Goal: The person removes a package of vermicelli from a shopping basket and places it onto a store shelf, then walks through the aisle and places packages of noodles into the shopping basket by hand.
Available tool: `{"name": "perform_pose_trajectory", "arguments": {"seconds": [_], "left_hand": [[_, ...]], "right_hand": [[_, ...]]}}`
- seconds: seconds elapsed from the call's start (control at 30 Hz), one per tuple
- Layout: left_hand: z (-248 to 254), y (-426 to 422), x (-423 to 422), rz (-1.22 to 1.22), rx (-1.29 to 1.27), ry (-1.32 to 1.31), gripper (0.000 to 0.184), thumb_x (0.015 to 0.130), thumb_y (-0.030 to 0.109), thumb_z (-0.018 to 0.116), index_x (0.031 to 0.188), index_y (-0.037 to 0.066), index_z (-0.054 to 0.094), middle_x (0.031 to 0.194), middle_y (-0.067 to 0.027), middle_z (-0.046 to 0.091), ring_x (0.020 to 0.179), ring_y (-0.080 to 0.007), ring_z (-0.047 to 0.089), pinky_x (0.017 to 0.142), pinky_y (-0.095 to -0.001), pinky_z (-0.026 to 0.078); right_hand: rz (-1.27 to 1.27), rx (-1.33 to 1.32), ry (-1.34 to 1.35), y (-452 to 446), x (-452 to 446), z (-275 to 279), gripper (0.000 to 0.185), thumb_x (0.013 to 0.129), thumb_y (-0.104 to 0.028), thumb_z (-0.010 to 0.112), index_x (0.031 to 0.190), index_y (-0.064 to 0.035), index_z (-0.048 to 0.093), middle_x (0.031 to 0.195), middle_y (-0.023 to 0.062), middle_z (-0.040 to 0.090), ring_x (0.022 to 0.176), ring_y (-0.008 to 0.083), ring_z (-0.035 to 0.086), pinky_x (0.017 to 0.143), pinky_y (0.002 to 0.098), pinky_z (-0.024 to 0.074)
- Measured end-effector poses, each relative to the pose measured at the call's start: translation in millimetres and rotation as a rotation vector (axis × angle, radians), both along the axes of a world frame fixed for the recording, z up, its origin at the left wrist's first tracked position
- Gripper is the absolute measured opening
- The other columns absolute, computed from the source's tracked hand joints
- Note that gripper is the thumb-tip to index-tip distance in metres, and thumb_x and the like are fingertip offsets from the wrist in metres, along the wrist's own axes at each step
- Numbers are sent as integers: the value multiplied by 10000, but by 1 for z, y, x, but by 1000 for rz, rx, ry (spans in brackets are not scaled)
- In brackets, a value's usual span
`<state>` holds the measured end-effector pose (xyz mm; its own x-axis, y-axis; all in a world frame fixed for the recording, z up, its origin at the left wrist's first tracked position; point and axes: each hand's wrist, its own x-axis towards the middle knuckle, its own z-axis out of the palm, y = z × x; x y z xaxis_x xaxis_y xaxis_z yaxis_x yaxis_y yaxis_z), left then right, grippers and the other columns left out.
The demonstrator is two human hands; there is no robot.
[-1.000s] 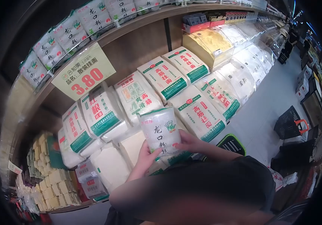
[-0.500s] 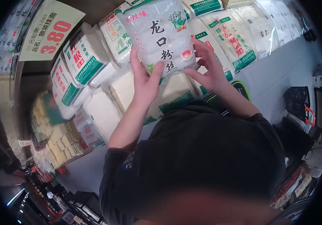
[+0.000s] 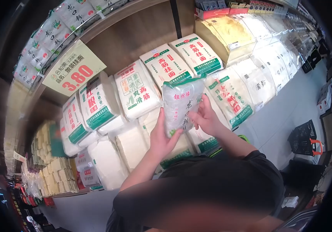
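Between both hands I hold a clear bag of vermicelli noodles (image 3: 177,108) with black and pink lettering and a green top edge. My left hand (image 3: 163,135) grips its lower left side, the thumb lying across the front near the bottom. Around the right side closes my right hand (image 3: 206,116), its fingers bent against the plastic. The bag is upright, its right side angled away from view. Behind it lie white packs of dried noodles (image 3: 165,66) with red and green print.
A yellow price sign (image 3: 74,69) stands at the shelf's left. Similar vermicelli bags (image 3: 52,33) fill the upper shelf. Stacked yellowish blocks (image 3: 59,174) are at lower left. Flour bags (image 3: 264,83) line the right side. A black basket (image 3: 304,137) with an orange handle rests on the floor.
The vermicelli bag is lower in view and turned, its right side swung away. My right hand's fingers have moved in against it. The view has tilted up, showing more of the shelf.
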<state>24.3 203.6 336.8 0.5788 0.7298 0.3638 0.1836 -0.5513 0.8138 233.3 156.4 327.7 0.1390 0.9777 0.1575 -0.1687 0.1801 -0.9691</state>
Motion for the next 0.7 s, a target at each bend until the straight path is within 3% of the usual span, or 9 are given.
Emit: {"name": "perform_pose_trajectory", "arguments": {"seconds": [0.13,0.23,0.3,0.43,0.53,0.57,0.63,0.7], "left_hand": [[2,1,-1,34,2,-54,874,866,99,699,1532,-39,150,1374,-284,514,1234,-380,569,1011,-416,458],[-16,4,-13,23,50,-122,837,875,70,667,1538,-17,164,1411,-267,486,1245,-344,559,1015,-409,446],[-23,1,-22,81,-7,-86,829,875,59,658,1544,3,171,1430,-250,472,1229,-315,562,998,-396,447],[-79,-18,-53,203,-150,-21,760,882,33,639,1527,30,238,1352,-189,531,1125,-249,602,886,-356,486],[-110,-47,-80,289,-307,-35,614,913,5,594,1469,30,336,1233,-155,589,1008,-198,637,762,-283,511],[-121,-56,-89,320,-338,-54,566,924,3,579,1445,28,360,1201,-146,599,970,-188,641,740,-269,511],[-143,-73,-105,382,-400,-94,472,946,1,548,1396,23,406,1137,-129,620,894,-167,649,696,-242,509],[-155,-90,-113,452,-479,-173,405,960,8,529,1352,18,429,1065,-107,624,848,-158,647,702,-250,512]], "right_hand": [[74,-100,73,18,9,3,690,971,-160,598,1469,-49,134,1137,120,560,709,113,578,461,243,489],[89,15,74,41,27,0,688,973,-156,594,1470,-52,130,1117,121,563,719,123,587,458,250,494],[-40,65,35,60,42,21,659,971,-145,591,1455,-54,154,1133,131,552,738,135,591,461,250,495],[-253,455,-96,116,106,95,543,966,-110,580,1374,-52,226,1179,148,513,731,157,583,479,252,506],[-406,552,-189,160,153,182,612,950,-147,636,1364,-66,191,1189,151,491,663,150,574,519,286,533],[-531,658,-234,178,160,204,441,977,-116,572,1353,-54,350,1087,97,606,792,160,632,597,280,529],[-595,701,-317,227,200,246,577,916,-105,601,1398,-60,287,1211,209,578,902,341,647,693,398,566],[-681,735,-439,246,202,280,595,920,-93,600,1410,-78,263,1230,185,560,891,304,634,658,363,559]]}}
